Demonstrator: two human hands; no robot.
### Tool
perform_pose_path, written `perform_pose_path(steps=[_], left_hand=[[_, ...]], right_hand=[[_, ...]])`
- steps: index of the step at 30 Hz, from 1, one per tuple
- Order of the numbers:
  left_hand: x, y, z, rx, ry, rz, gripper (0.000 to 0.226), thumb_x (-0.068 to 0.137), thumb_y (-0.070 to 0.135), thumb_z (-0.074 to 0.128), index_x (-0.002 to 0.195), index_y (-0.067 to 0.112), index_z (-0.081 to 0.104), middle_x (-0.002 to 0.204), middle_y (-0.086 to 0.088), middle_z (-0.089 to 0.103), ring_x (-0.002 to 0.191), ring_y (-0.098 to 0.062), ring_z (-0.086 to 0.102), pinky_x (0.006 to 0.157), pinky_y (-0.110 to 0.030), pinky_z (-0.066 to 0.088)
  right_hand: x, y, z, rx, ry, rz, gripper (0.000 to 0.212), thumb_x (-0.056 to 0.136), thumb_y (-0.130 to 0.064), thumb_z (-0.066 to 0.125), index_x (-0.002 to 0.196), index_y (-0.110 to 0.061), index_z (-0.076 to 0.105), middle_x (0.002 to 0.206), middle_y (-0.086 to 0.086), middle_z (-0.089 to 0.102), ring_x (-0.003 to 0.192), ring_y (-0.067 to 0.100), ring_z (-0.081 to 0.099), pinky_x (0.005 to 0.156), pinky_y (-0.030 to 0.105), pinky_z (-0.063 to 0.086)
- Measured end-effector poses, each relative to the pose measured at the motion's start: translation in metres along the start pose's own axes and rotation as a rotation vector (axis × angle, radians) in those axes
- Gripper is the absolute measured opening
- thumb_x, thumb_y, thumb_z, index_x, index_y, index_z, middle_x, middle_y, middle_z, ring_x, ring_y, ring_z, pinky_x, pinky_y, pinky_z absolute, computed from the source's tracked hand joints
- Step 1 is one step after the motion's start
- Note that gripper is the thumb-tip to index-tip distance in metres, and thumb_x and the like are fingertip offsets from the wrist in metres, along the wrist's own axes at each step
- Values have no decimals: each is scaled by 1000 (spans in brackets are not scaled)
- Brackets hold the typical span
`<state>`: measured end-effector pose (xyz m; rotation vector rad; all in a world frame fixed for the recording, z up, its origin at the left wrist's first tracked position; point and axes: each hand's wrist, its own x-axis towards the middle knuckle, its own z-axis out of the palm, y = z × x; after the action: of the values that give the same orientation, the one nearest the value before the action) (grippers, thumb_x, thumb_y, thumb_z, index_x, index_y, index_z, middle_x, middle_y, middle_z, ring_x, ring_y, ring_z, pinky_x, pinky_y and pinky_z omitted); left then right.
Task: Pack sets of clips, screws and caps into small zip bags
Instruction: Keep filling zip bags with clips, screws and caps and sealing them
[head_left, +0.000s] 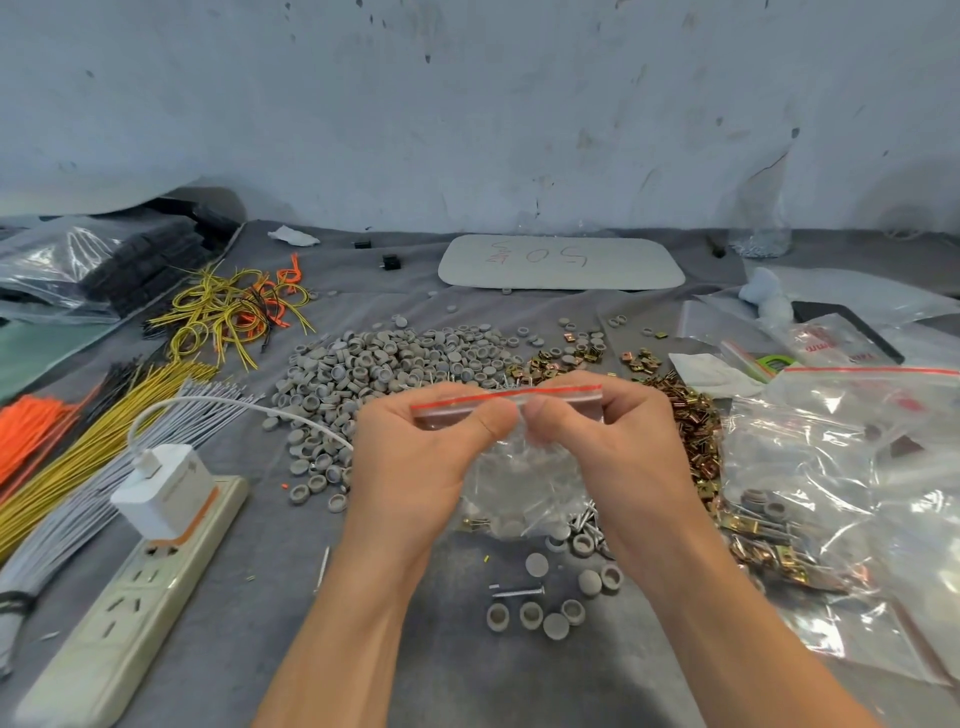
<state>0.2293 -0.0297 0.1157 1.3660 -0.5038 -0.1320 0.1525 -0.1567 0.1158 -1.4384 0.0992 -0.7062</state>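
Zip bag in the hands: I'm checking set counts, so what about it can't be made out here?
- Contents of the zip bag: head view; glare on the clear plastic and the loose caps behind it blur any count.
- Seal shut or not: head view; the left hand and right hand pinch over the strip's middle.

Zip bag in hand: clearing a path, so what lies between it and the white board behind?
Head view: between zip bag and white board lie the grey cap pile, edged by loose brass clips, then grey cloth with stray caps.
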Motion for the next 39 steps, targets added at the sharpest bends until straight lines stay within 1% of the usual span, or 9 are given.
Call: perform_pose_path(steps=[7,18,22,27,29,31,33,37,39], left_hand=[[0,-3,5,74,10,45,21,79,0,83,76,21,83,73,-3,78,66,-10,70,65,-21,55],[-2,0,-1,-89,43,-108,13,66,28,82,70,16,82,67,-5,75,59,-10,70,53,-19,53],[2,0,-4,-101,84,-128,25,77,38,72,77,17,84,77,-8,78,71,-13,73,62,-20,56],[3,-2,-9,-84,58,-106,39,86,43,61,81,12,84,85,-13,79,79,-19,77,66,-20,58],[5,0,-6,-143,78,-103,39,87,41,61,81,9,83,84,-15,79,79,-20,78,67,-22,59],[7,1,-5,-226,110,-119,38,86,40,61,79,11,84,83,-13,79,76,-18,77,66,-22,59],[8,1,-8,-313,110,-147,38,85,44,61,88,14,84,91,-9,80,83,-16,77,68,-24,60],[4,-13,-20,-205,-209,-188,64,80,63,76,135,32,64,129,0,73,120,-16,68,95,-35,59],[-1,-21,-21,-66,-429,-279,55,85,35,79,138,28,64,132,-2,71,123,-18,67,100,-38,55]], right_hand=[[0,1,2,-22,16,-12,32,82,6,77,72,-24,83,66,0,74,61,7,65,60,19,52],[0,-1,-12,-1,101,139,12,85,0,77,76,-8,77,66,8,68,63,16,61,64,24,54],[3,-7,-19,52,104,218,18,93,-8,68,82,-7,82,76,16,75,75,22,71,81,37,59],[5,-5,-19,113,164,201,22,89,-4,69,72,-8,82,76,10,77,65,13,70,61,23,58],[5,-3,-22,125,36,231,12,88,-19,72,86,-16,84,89,3,80,80,14,74,70,25,60],[3,1,-28,-166,-234,269,25,85,-35,80,109,-32,79,111,-10,78,103,7,73,90,29,57],[-1,7,-27,-463,-370,265,27,84,-27,83,108,-39,78,109,-19,77,103,-2,71,92,25,53],[1,14,-16,-184,-51,304,24,94,-1,70,81,-17,83,86,3,80,75,10,72,66,18,55],[6,12,-16,56,84,368,30,94,4,66,75,-13,82,81,10,79,69,16,72,63,24,57]])
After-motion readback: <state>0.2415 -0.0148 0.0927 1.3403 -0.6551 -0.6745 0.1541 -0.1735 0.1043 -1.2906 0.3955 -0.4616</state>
